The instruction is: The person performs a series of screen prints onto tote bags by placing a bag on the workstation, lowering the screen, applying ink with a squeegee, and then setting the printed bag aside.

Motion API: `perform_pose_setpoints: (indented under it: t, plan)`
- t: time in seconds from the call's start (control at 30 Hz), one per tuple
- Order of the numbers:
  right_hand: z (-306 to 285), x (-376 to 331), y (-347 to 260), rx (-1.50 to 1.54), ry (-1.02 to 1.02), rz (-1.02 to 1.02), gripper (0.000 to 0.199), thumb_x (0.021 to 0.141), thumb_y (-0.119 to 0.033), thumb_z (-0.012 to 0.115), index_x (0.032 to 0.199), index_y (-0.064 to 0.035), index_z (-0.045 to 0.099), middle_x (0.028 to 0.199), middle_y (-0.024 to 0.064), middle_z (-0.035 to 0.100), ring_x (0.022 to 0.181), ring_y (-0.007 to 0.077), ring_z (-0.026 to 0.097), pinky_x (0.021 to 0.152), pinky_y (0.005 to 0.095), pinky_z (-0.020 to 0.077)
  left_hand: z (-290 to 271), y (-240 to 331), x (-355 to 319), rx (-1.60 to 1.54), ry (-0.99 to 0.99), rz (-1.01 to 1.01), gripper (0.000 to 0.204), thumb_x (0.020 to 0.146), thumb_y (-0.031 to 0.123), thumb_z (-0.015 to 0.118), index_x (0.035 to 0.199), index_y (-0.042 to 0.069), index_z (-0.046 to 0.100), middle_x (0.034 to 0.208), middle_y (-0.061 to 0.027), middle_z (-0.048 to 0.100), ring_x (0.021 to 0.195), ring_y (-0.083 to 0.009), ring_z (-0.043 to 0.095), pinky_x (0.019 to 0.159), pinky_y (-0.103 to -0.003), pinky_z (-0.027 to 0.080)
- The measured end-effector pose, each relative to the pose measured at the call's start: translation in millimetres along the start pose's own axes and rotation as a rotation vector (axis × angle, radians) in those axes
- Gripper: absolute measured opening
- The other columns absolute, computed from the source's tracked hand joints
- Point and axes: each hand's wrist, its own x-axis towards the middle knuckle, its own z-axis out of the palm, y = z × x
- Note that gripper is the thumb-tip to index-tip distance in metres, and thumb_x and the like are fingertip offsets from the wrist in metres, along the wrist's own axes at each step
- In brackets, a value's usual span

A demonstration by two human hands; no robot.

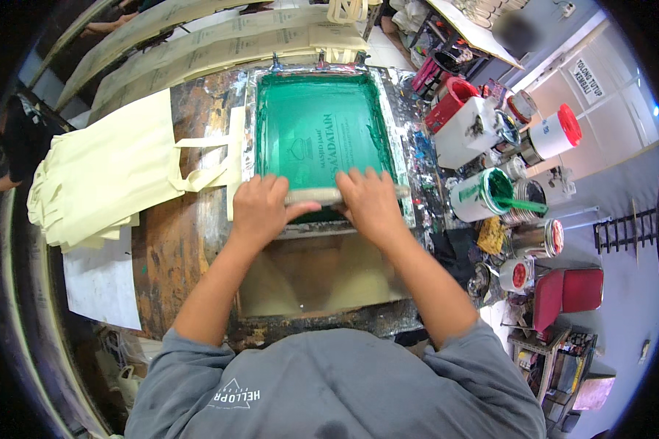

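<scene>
The squeegee [315, 195], a long stiff bar lying crosswise at the near end of the green-inked screen frame [322, 128], looks light and rigid but probably slick with ink, so it is best taken along its top edge near both ends; the left hand [260, 208] and right hand [370, 203] each have their grip closed over it, fingers curled across the top. The frame's mesh is taut and wet, set on a paint-crusted wooden tabletop [176, 249], with soft cream cloth bags [102, 175] stacked to the left and open ink tubs [483, 194] to the right.
</scene>
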Motion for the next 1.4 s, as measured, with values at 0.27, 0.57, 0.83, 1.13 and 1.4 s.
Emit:
perform_pose_setpoints:
  t: [0.27, 0.57, 0.83, 1.13, 1.4]
  plan:
    - [3.5, -29.9, 1.6, 0.161, 0.221, -0.081, 0.043, 0.09, -0.027, 0.08, 0.127, -0.0127, 0.062, 0.109, 0.01, 0.066, 0.112, 0.0316, 0.062, 0.098, 0.0502, 0.0443, 0.8, -26.1, -94.8, -0.115, 0.031, -0.297, 0.112, 0.065, 0.076, 0.087, 0.147, 0.006, 0.057, 0.133, -0.0185, 0.054, 0.124, -0.0383, 0.048, 0.11, -0.052, 0.033]
    - [-58.0, -31.4, -18.5, 0.109, 0.321, 0.061, 0.042, 0.091, -0.034, 0.078, 0.125, -0.0135, 0.065, 0.106, 0.0103, 0.064, 0.108, 0.0323, 0.06, 0.103, 0.0558, 0.0393, -18.9, -15.6, -90.5, -0.411, 0.108, -0.624, 0.085, 0.072, 0.054, 0.095, 0.137, 0.004, 0.072, 0.105, -0.0093, 0.067, 0.098, -0.0267, 0.058, 0.092, -0.043, 0.044]
    - [-153.8, 79.6, 42.1, -0.03, 0.843, -0.112, 0.051, 0.092, -0.057, 0.075, 0.094, -0.0065, 0.072, 0.076, 0.0083, 0.062, 0.077, 0.0308, 0.062, 0.072, 0.045, 0.0425, -4.3, -23.9, -22.0, -0.28, 0.386, -0.53, 0.079, 0.096, 0.042, 0.08, 0.15, -0.008, 0.052, 0.131, -0.023, 0.063, 0.122, -0.0365, 0.059, 0.107, -0.047, 0.045]
    - [-184.6, 104.1, 45.4, 0.154, 0.674, 0.09, 0.056, 0.096, -0.062, 0.069, 0.099, -0.0061, 0.075, 0.079, 0.0114, 0.068, 0.079, 0.0336, 0.067, 0.074, 0.0441, 0.0469, 70.4, -62.0, -67.1, -0.201, 0.046, -0.616, 0.033, 0.098, 0.021, 0.074, 0.12, -0.003, 0.069, 0.119, -0.0254, 0.067, 0.115, -0.0437, 0.061, 0.099, -0.051, 0.047]
    - [-192.4, 109.4, 44.3, 0.065, 0.736, -0.023, 0.061, 0.099, -0.062, 0.063, 0.086, -0.0028, 0.068, 0.077, 0.0174, 0.069, 0.078, 0.0388, 0.068, 0.075, 0.0495, 0.0468, -29.7, -136.1, 25.2, -0.472, 0.265, -0.492, 0.034, 0.102, 0.022, 0.07, 0.129, 0.001, 0.071, 0.115, -0.0168, 0.077, 0.103, -0.0266, 0.074, 0.092, -0.038, 0.056]
